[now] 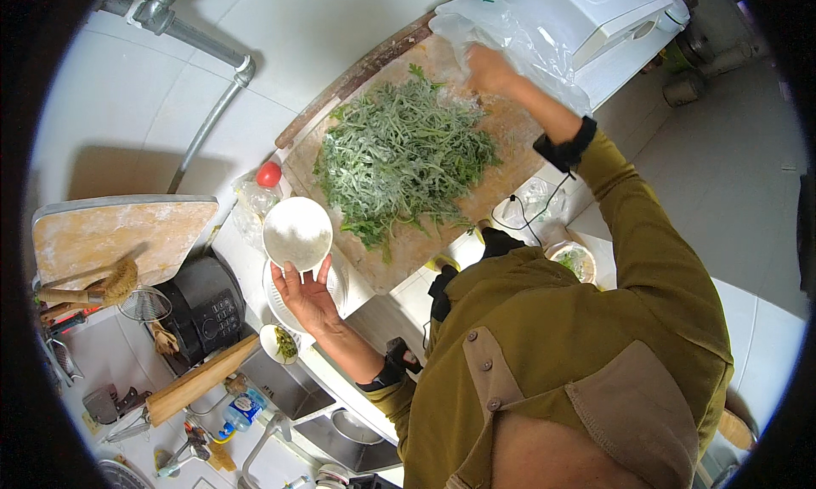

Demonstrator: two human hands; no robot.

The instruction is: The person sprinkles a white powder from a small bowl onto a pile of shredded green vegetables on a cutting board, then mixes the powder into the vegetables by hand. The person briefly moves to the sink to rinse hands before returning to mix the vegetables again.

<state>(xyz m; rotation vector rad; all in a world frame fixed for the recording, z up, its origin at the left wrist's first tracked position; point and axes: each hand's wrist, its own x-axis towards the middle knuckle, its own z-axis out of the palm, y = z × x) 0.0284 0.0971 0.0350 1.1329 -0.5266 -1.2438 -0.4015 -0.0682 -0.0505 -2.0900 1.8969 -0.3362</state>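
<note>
My left hand (pixel 312 304) holds a white bowl (pixel 297 232) by its near rim, thumb at the edge and fingers beneath. White powder coats the bowl's inside. Beneath that hand is a white ribbed basin or colander (pixel 339 288), partly covered. A heap of cut leafy greens (pixel 408 157), dusted with white powder, lies on a large wooden board (pixel 382 269). Past the heap's upper right side, my right hand (pixel 489 71) is blurred with its fingers curled, beside a clear plastic bag (pixel 516 26). Whether it grips anything is hidden.
A tomato (pixel 268 174) stands by the board's left corner. A small bowl of greens (pixel 279 344) sits near the sink (pixel 287 387). A wooden plank (pixel 201 380), black appliance (pixel 207 310) and water bottle (pixel 243 411) are at left. A white appliance (pixel 574 10) stands behind the bag.
</note>
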